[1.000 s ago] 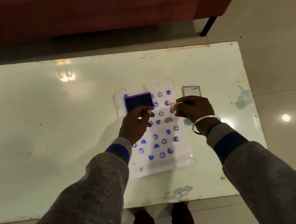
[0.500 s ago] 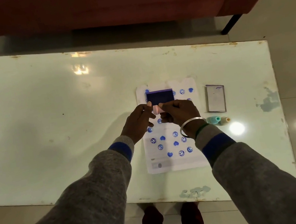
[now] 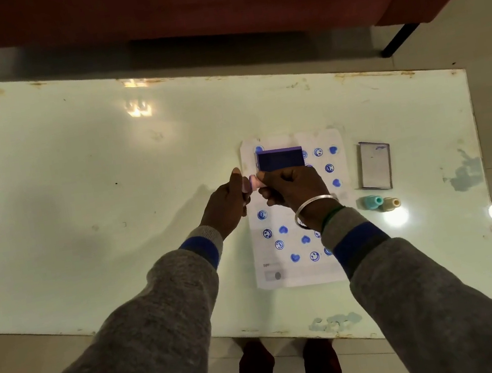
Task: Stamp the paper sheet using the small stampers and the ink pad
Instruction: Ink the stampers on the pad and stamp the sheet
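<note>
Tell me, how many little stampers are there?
3: a pink stamper pinched by the right hand, a teal stamper and a beige stamper lying together on the table right of the paper sheet. More may be hidden.

The right hand (image 3: pixel 295 189) covers the middle of the paper (image 3: pixel 303 274) and the near edge of the ink pad (image 3: pixel 280 159). Its fingers hide most of the pink stamper (image 3: pixel 254 182). Whether the left hand (image 3: pixel 228 205) grips it too is unclear. The small print (image 3: pixel 271 264) low on the paper cannot be read.

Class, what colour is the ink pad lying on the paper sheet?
The ink pad is dark blue, clearest in the head view.
</note>
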